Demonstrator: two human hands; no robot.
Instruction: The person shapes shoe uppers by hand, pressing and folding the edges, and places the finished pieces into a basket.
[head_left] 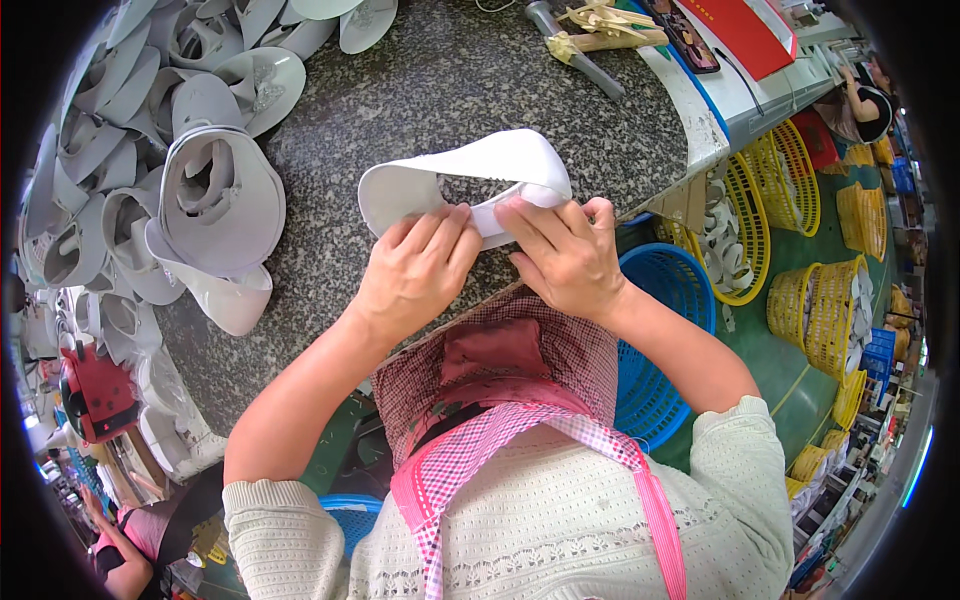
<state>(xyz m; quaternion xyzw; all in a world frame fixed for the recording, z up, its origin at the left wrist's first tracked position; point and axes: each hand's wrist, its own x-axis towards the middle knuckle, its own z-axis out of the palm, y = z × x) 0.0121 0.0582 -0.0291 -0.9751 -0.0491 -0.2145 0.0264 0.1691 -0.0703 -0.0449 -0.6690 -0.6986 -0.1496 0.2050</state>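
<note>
Two hands meet on one white sole-shaped piece point(470, 175) at the near edge of the speckled stone table point(430, 80). Its long axis runs roughly left to right across the view, tilted a little — the rounded end points left, and the right end rises and curls over toward the hands. The left hand point(415, 270) pinches the near edge, fingers bent and closed on it; the right hand point(565, 250) grips the same edge just beside, fingertips folded over the curled end. Left of the piece, well apart, lies a heap of grey shoe parts point(170, 170). Right of it, below the table's edge, stands a blue basket point(665, 330), with yellow baskets point(825, 305) beyond.
</note>
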